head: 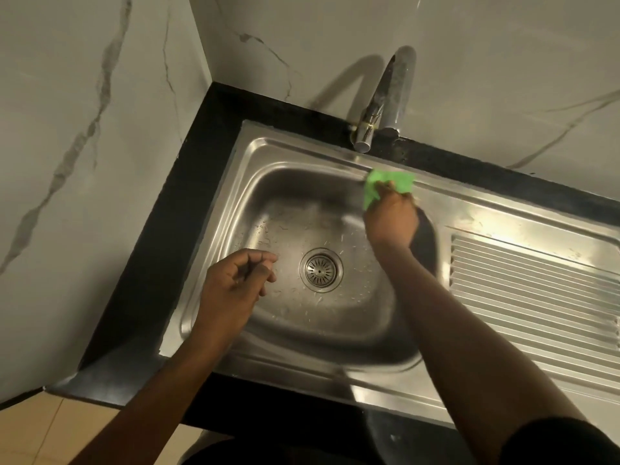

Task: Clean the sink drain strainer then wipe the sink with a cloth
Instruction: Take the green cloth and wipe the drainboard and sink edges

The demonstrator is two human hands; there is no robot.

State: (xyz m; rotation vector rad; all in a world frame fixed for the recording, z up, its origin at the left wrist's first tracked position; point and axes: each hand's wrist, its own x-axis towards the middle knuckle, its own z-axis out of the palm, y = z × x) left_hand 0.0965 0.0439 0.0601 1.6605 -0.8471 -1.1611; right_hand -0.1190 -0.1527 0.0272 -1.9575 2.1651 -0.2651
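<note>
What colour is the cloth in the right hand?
Bright green: the cloth shows clearly in the head view, held by the right hand.

The right hand (391, 218) presses a green cloth (385, 187) against the far rim of the steel sink (268, 156), just below the tap (379, 109), fingers closed on the cloth. The left hand (231, 286) hovers over the basin's left side with fingers loosely curled, holding nothing, beside the drain strainer (321, 270) seated in the basin's middle. The ribbed drainboard (536, 297) runs toward the right edge of the dark surface (188, 182).

Round metal strainer (321, 270) sits in the wet steel sink (255, 156); green cloth (385, 187) pressed against its back rim
</note>
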